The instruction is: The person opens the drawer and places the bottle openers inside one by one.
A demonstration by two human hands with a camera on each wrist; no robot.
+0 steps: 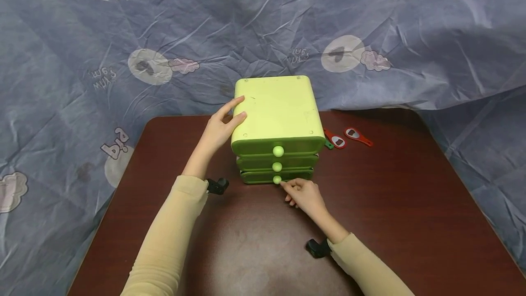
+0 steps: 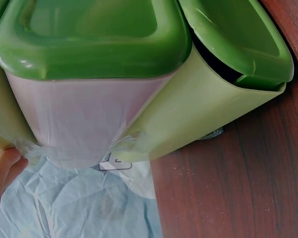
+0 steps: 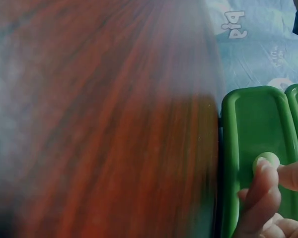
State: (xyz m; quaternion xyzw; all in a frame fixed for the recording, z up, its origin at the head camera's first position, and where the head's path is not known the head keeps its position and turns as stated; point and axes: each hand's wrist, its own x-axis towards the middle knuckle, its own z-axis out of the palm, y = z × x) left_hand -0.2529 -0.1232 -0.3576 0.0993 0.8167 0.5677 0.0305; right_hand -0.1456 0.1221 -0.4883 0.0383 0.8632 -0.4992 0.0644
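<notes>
A small three-drawer cabinet (image 1: pixel 279 106) stands toward the back of the table, with a pale yellow-green top and darker green drawer fronts. My left hand (image 1: pixel 217 130) rests at its upper left edge, thumb and fingertips on the top. The thumb and forefinger of my right hand (image 1: pixel 305 195) pinch the round light-green knob (image 3: pixel 269 158) of the bottom drawer (image 1: pixel 256 177). In the left wrist view, a dark gap shows between that drawer's front (image 2: pixel 243 37) and the cabinet body. The middle drawer (image 2: pixel 89 44) has a pale side, with clear tape farther back.
Two red bottle openers (image 1: pixel 357 136) (image 1: pixel 338 141) lie right of the cabinet, beside a green handle end (image 1: pixel 329 144) partly hidden behind it. A printed blue-grey cloth (image 1: pixel 246 26) hangs behind the dark red wooden table (image 1: pixel 390 195).
</notes>
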